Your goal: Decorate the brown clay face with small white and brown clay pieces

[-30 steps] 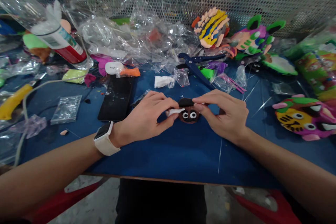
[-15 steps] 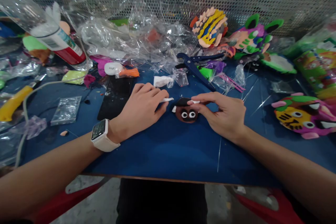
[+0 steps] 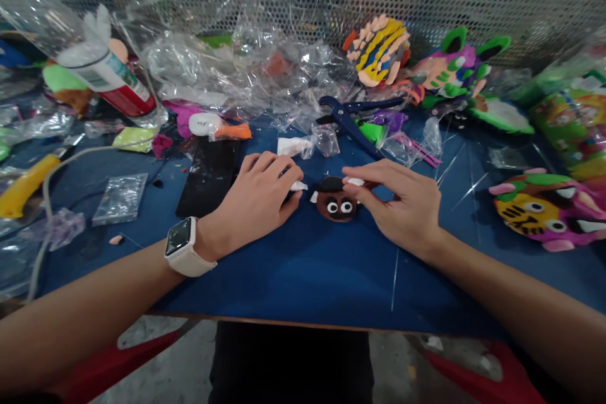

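Left hand [image 3: 262, 192], pinching white clay [image 3: 298, 187], has withdrawn left, exposing the brown figure [image 3: 338, 202]; right hand [image 3: 404, 199], at its right edge, pinches another white piece [image 3: 355, 182].

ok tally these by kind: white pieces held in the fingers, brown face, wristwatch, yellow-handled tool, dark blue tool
White pieces: 2, one in the left hand, one in the right hand
Brown face: 1
Wristwatch: 1
Yellow-handled tool: 1
Dark blue tool: 1
Total: 6
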`<control>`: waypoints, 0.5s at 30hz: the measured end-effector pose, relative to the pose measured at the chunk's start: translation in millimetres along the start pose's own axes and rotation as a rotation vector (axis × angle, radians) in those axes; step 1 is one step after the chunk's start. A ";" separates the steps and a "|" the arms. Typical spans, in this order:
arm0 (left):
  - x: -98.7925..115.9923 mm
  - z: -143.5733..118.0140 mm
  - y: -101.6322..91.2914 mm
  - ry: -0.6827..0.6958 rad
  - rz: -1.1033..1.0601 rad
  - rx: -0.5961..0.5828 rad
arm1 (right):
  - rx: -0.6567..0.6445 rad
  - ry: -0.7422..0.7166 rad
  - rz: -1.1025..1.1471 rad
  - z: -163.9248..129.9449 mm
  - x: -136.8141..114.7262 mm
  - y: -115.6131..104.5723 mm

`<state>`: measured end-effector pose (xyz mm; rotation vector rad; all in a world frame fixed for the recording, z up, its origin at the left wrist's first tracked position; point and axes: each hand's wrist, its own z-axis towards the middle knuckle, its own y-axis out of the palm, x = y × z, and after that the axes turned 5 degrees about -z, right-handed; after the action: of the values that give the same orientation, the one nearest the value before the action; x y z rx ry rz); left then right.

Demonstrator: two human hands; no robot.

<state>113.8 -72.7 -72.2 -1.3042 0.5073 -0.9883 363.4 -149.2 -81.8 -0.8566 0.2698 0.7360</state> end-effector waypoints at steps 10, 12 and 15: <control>4.5 0.0 -1.1 0.052 -0.057 0.060 | -0.065 -0.014 0.001 2.0 4.0 -1.7; 5.5 0.4 -1.7 0.081 -0.070 0.067 | -0.076 -0.021 0.011 2.1 3.8 -0.8; 6.4 0.9 -2.5 0.118 -0.108 0.071 | -0.100 -0.038 0.046 1.4 3.6 0.6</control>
<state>117.0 -77.4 -68.3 -1.2250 0.4915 -1.1686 365.5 -146.1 -83.0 -0.9330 0.2205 0.8132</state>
